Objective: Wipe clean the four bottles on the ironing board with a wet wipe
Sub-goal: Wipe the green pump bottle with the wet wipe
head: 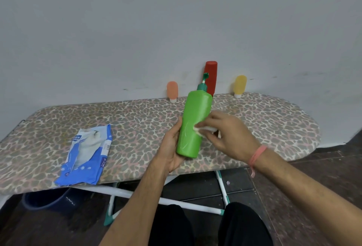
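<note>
The green bottle (193,126) hides the red bottle's (211,75) base; the wipe pack's (86,153) print seems too small to read

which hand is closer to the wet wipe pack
Left. The left hand grips the green bottle on the side facing the wet wipe pack. The right hand, pressing a wipe to the bottle, is beyond it.
</note>
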